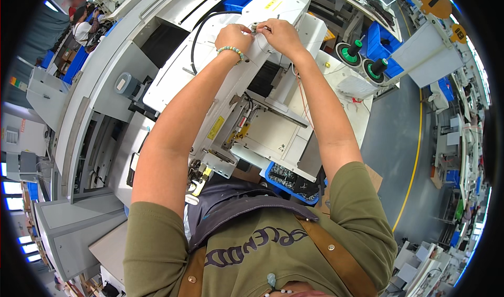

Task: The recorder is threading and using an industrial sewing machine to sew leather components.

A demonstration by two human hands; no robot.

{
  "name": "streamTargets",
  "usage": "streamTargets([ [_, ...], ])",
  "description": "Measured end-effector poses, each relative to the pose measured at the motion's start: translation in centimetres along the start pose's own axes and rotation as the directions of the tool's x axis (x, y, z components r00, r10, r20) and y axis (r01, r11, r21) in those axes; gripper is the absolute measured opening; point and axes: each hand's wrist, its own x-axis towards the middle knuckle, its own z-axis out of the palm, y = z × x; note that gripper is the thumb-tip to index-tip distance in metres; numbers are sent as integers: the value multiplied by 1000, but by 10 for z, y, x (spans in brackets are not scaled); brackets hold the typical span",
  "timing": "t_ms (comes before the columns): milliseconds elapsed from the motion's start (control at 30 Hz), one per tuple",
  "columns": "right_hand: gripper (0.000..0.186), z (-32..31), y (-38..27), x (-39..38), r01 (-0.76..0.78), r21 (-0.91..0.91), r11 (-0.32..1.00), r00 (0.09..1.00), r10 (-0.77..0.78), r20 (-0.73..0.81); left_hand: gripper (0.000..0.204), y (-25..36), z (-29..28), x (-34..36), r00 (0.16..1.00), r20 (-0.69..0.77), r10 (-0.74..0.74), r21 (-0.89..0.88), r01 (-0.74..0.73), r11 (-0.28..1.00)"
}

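Both my arms reach forward over a white industrial sewing machine (199, 55). My left hand (233, 39), with a beaded bracelet at the wrist, is closed in a pinch beside a small metal thread guide (254, 27) on top of the machine. From the other side my right hand (279, 35) meets it, thumb and fingertips pinched at the same metal part. Whatever lies between the fingertips is too small to make out. A thin pale thread runs near the right hand, and a black cable (194, 48) curves over the casing left of the left hand.
Two thread cones on green bases, one nearer (376, 69) and one farther (350, 51), stand at the right. A blue tray (287, 191) of dark pieces sits below the machine by my lap. Blue bins (382, 41) lie beyond the cones. At the far left, a person (83, 29) sits at another station.
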Motion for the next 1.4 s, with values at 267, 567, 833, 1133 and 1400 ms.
streamTargets([
  [267,13,3,-5,-1,90,-161,983,994,-100,-54,25,-1,0,-1,1000,2,20,-9,-20,1000],
  [567,13,1,-13,-1,240,-279,930,963,-264,-54,25,-2,-1,-1,1000,-7,27,15,-27,1000],
  [833,10,3,-14,1,328,-355,876,935,-355,-12,24,-1,-1,-1,1000,5,-4,-2,4,1000],
  [1133,10,3,-7,-1,326,-296,898,937,-348,-22,21,4,3,15,996,29,-87,-46,89,995],
  [1400,6,3,-14,-5,291,-188,938,950,-306,-56,29,-15,17,19,996,-79,45,20,-43,999],
])
